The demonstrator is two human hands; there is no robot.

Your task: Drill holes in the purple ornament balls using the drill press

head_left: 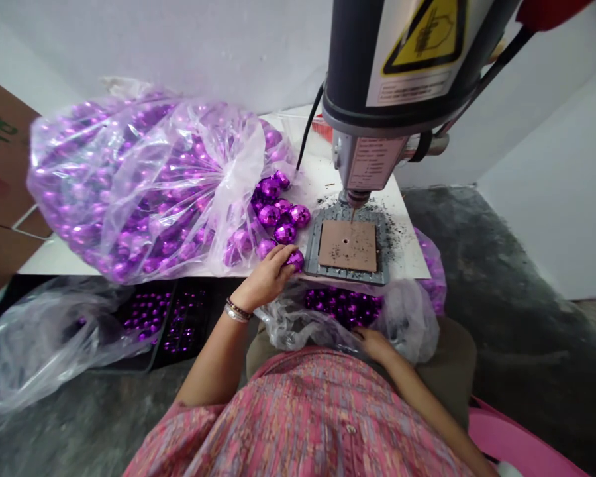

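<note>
Cardboard box [7, 199]: at the far left, beside the table.
White table [411, 255]: before a pale wall [189, 40]; it bears a big clear bag [153, 179] of purple balls, then loose balls [285, 232], then a drill press [365, 119] with dark chips around it.
Floor [516, 265]: dark grey, at the right.
Left hand [268, 275]: fingers bent, gripping one purple ball [295, 260] at the table's front edge.
Right hand [373, 343]: at the lap bag [411, 321]; fingers partly hidden, I cannot tell whether closed.

The left hand [267, 275] reaches out beyond the torso [318, 424], fingers [284, 254] curled. The right hand [373, 342] is close before the torso, forearm [420, 389] slanting inward.
</note>
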